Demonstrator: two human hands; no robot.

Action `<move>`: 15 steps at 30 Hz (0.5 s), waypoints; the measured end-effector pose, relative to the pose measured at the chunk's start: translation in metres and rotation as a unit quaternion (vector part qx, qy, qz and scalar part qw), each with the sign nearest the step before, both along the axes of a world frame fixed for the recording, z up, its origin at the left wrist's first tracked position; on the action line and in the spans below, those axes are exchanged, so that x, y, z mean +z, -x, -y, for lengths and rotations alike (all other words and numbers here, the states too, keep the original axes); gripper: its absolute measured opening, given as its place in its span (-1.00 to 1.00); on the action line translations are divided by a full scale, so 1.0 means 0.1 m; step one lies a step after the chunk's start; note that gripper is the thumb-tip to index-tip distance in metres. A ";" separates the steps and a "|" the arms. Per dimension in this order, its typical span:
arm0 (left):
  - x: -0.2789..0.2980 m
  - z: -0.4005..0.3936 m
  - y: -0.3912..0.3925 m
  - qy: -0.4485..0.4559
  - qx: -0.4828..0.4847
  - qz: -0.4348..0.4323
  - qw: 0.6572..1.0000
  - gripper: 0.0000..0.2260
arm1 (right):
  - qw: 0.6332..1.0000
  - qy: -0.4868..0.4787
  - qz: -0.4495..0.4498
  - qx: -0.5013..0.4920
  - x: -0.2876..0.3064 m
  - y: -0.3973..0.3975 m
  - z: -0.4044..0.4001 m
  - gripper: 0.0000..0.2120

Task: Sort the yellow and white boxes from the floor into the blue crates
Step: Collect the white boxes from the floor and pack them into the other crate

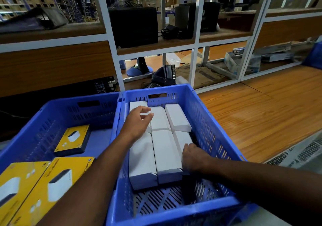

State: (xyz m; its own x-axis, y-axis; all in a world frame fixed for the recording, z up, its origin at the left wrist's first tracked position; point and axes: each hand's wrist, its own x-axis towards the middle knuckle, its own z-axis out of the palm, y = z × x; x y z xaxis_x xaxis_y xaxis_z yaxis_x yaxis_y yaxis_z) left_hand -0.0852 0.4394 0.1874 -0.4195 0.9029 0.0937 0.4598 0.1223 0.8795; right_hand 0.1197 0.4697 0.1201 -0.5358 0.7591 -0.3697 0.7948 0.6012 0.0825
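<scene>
Nearest to me, at the bottom left, two large yellow boxes [34, 189] are lying flat side by side in the left blue crate [52, 114], and the left forearm is passing over them. A smaller yellow box [73, 140] is lying farther in the same crate, apart from the two large ones.

I am seeing both arms reaching into the right blue crate [209, 121], which is standing just beside the left one, their walls touching. Six white boxes [165, 156] are lying inside it, packed close in two rows: three long ones near, three shorter ones far.

I am watching the left hand [137, 123] hovering over the far left white box. Its fingers are loosely curved and a little spread, and they are gripping nothing; I cannot tell if the fingertips are touching the box below.

The right hand [193, 156] is lying at the near right white box, against the right wall of the crate. Its fingers are bending down over the edge of this box, but it is blurred, so I cannot tell whether it is really holding it or only touching.

Behind the crates a white shelf frame [193, 60] is standing, with dark equipment on it, and a wooden floor [261, 112] is showing at the right.
</scene>
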 end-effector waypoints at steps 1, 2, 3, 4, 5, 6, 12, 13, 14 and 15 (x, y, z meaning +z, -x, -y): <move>0.01 0.00 0.00 -0.011 0.005 -0.004 1.000 -0.77 | 0.999 -0.024 0.009 0.022 -0.03 0.01 -0.01 -0.44; 0.02 0.00 0.00 -0.021 0.011 -0.008 1.000 -0.78 | 0.998 -0.046 0.011 0.038 -0.06 0.01 -0.02 -0.37; 0.02 0.00 0.01 -0.028 0.017 -0.010 0.999 -0.78 | 0.997 -0.051 0.020 0.046 -0.08 0.03 -0.03 -0.29; 0.02 0.00 0.01 -0.030 0.021 -0.010 0.999 -0.79 | 0.998 -0.042 0.016 0.053 -0.09 0.05 -0.04 -0.25; 0.02 0.00 0.01 -0.029 0.022 -0.008 0.999 -0.79 | 0.998 -0.031 -0.001 0.054 -0.12 0.06 -0.06 -0.26; 0.01 -0.01 0.02 -0.028 0.021 -0.005 0.999 -0.79 | 0.998 -0.021 -0.017 0.054 -0.10 0.07 -0.07 -0.31; -0.01 -0.03 0.04 -0.019 0.016 -0.008 1.000 -0.80 | 0.992 -0.013 0.070 0.104 -0.01 -0.01 -0.01 -0.67; -0.02 -0.03 0.04 -0.016 0.014 -0.005 1.000 -0.80 | 0.991 -0.030 0.072 0.111 -0.01 -0.01 0.00 -0.65; -0.02 -0.03 0.04 -0.014 0.011 -0.004 1.000 -0.80 | 0.992 -0.037 0.060 0.108 0.01 -0.01 0.00 -0.64; -0.02 -0.03 0.04 -0.012 0.008 -0.002 1.000 -0.80 | 0.992 -0.043 0.052 0.110 0.01 0.01 -0.01 -0.62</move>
